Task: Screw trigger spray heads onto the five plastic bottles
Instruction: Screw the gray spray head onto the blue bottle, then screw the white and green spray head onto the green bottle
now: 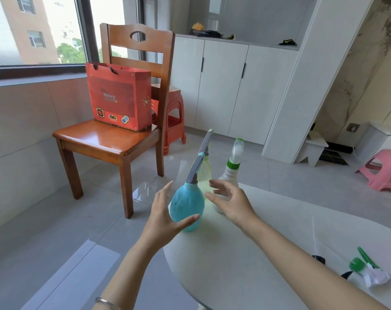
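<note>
Low in the frame, a loose green and white spray head lies on the white table at lower right. At centre, both hands are spread, fingers apart, gripping nothing: the left hand sits just left of the blue bottle, thumb across its lower front, whether touching I cannot tell; the right hand hovers just right of it. The blue bottle stands upright near the table's far edge with a grey head fitted. Behind it stand a pale yellow bottle and a white bottle, heads on. Beyond, at upper left, a red bag rests on a wooden chair.
</note>
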A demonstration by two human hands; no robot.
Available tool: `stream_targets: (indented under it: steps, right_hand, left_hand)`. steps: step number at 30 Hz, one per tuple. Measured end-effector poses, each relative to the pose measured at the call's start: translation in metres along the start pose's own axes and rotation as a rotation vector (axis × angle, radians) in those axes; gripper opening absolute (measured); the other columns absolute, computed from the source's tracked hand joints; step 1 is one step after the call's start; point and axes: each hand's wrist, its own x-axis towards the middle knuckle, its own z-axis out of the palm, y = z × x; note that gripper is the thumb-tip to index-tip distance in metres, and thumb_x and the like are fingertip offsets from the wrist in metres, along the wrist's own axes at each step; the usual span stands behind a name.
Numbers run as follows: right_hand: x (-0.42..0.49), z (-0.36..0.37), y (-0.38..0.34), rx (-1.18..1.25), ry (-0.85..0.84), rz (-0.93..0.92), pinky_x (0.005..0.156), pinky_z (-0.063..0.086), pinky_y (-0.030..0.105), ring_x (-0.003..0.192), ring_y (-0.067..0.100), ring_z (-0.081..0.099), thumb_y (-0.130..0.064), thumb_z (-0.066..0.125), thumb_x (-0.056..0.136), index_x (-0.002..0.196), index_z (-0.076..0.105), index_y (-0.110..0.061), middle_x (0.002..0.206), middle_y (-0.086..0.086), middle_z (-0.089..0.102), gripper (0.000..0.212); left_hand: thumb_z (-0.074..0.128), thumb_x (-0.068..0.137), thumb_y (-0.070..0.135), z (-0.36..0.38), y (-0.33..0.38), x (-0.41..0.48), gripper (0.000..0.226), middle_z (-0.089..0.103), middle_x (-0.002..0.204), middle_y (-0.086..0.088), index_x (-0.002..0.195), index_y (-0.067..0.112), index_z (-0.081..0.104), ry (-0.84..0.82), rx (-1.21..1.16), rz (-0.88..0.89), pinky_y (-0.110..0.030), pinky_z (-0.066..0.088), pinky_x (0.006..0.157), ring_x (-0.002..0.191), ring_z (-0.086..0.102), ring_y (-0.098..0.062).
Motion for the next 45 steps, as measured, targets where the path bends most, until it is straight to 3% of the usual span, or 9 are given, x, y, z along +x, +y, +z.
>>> stream_targets:
  steps: [2, 5, 10, 15, 21, 25, 32, 38, 45]
  right_hand:
    - [-0.009, -0.02, -0.001, -0.03, 0.005, -0.022, 0.08, 0.043, 0.006, 0.109, 0.011, 0.058, -0.02, 0.068, 0.085, 0.111, 0.063, -0.019, 0.117, -0.004, 0.065, 0.027]
    - [-0.025, -0.056, 0.001, -0.073, 0.041, -0.039, 0.076, 0.041, 0.0, 0.107, 0.011, 0.06, -0.018, 0.066, 0.086, 0.108, 0.065, -0.016, 0.113, -0.002, 0.067, 0.022]
    - [-0.063, -0.125, 0.009, -0.144, 0.081, -0.003, 0.072, 0.042, 0.003, 0.099, -0.009, 0.059, -0.031, 0.065, 0.086, 0.101, 0.066, -0.034, 0.109, -0.012, 0.066, 0.016]
    - [-0.111, -0.207, 0.02, -0.193, 0.191, 0.02, 0.078, 0.045, 0.009, 0.104, -0.001, 0.06, -0.03, 0.067, 0.084, 0.096, 0.065, -0.043, 0.109, -0.014, 0.063, 0.017]
    - [-0.17, -0.296, 0.034, -0.383, 0.441, -0.109, 0.094, 0.042, 0.022, 0.105, 0.0, 0.057, -0.008, 0.067, 0.084, 0.097, 0.064, -0.032, 0.11, -0.014, 0.064, 0.028]
    - [-0.2, -0.344, 0.053, -0.573, 0.628, -0.182, 0.102, 0.032, 0.016, 0.114, 0.01, 0.053, -0.001, 0.072, 0.076, 0.104, 0.063, -0.025, 0.116, -0.007, 0.06, 0.037]
    - [-0.232, -0.398, 0.104, -0.541, 0.91, -0.029, 0.106, 0.022, 0.023, 0.135, 0.024, 0.034, -0.01, 0.083, 0.067, 0.133, 0.045, -0.009, 0.144, 0.014, 0.039, 0.077]
    - [-0.234, -0.422, 0.146, -0.28, 0.862, 0.208, 0.108, 0.024, 0.026, 0.137, 0.02, 0.032, -0.018, 0.08, 0.072, 0.142, 0.033, -0.012, 0.149, 0.007, 0.036, 0.085]
    - [-0.224, -0.426, 0.157, -0.262, 0.82, 0.219, 0.092, 0.034, 0.027, 0.117, 0.025, 0.049, -0.01, 0.08, 0.071, 0.123, 0.047, -0.01, 0.124, 0.008, 0.053, 0.061]
  left_hand:
    - [0.069, 0.055, 0.072, 0.002, 0.02, -0.013, 0.09, 0.041, 0.125, 0.024, 0.13, 0.035, 0.035, 0.109, -0.024, 0.097, -0.027, 0.051, 0.093, 0.111, 0.051, 0.0]
    - [0.066, 0.064, 0.071, 0.02, 0.047, -0.033, 0.067, 0.047, 0.111, 0.025, 0.115, 0.035, 0.041, 0.182, -0.045, 0.218, -0.015, 0.049, 0.077, 0.1, 0.053, -0.002]
    - [0.066, 0.073, 0.061, 0.073, 0.069, -0.051, 0.06, 0.052, 0.119, 0.023, 0.124, 0.038, 0.044, -0.024, 0.049, 0.3, -0.013, 0.044, 0.088, 0.107, 0.053, 0.0]
    - [0.059, 0.083, 0.059, 0.139, 0.086, -0.052, 0.068, 0.043, 0.141, 0.017, 0.141, 0.033, 0.035, -0.247, 0.114, 0.26, -0.011, 0.027, 0.096, 0.126, 0.04, 0.002]
    - [0.047, 0.088, 0.061, 0.219, 0.135, -0.05, 0.072, 0.03, 0.156, 0.01, 0.149, 0.031, 0.024, -0.392, 0.106, 0.281, -0.02, 0.019, 0.109, 0.143, 0.024, -0.006]
    - [0.05, 0.089, 0.06, 0.27, 0.168, -0.053, 0.076, 0.029, 0.158, 0.008, 0.151, 0.028, 0.021, -0.454, 0.159, 0.321, -0.025, 0.022, 0.113, 0.145, 0.023, -0.01]
    - [0.053, 0.088, 0.058, 0.333, 0.203, -0.066, 0.076, 0.031, 0.157, 0.009, 0.151, 0.028, 0.022, -0.559, 0.11, 0.338, -0.017, 0.02, 0.104, 0.143, 0.025, -0.009]
    - [0.055, 0.089, 0.054, 0.355, 0.205, -0.08, 0.071, 0.036, 0.151, 0.011, 0.149, 0.028, 0.027, -0.597, 0.079, 0.302, -0.018, 0.024, 0.101, 0.139, 0.029, -0.007]
    - [0.054, 0.09, 0.053, 0.357, 0.205, -0.083, 0.068, 0.037, 0.15, 0.013, 0.148, 0.028, 0.029, -0.6, 0.087, 0.287, -0.018, 0.025, 0.099, 0.138, 0.03, -0.006]
